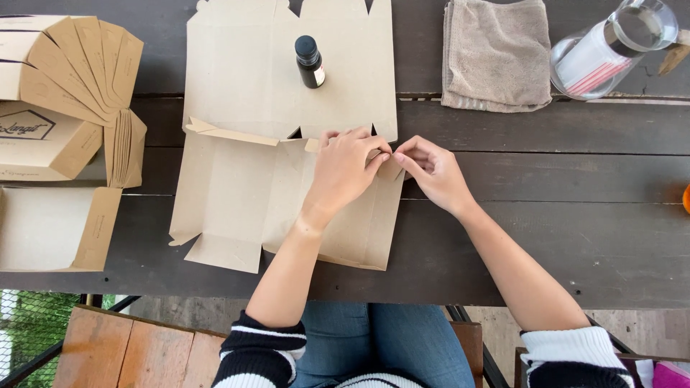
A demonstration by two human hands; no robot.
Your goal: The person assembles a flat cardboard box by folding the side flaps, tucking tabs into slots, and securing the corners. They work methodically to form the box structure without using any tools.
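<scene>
Grip: I see my left hand [343, 169] and right hand [431, 172] both pinched shut on one small flap [389, 169] of the flat cardboard box blank [237, 194], fingertips meeting at the crease.
Blank: it lies on the dark wooden table [575, 237], spreading left of and below the pinch.
Done, by my reading: one long edge left of the grip stands partly folded up; little else is formed.
Left: walls, corners and lid panel look flat.
Beyond grip: a small dark bottle [310, 62] stands on the far panel.
Far left: finished and flat boxes [57, 93], well apart.
</scene>
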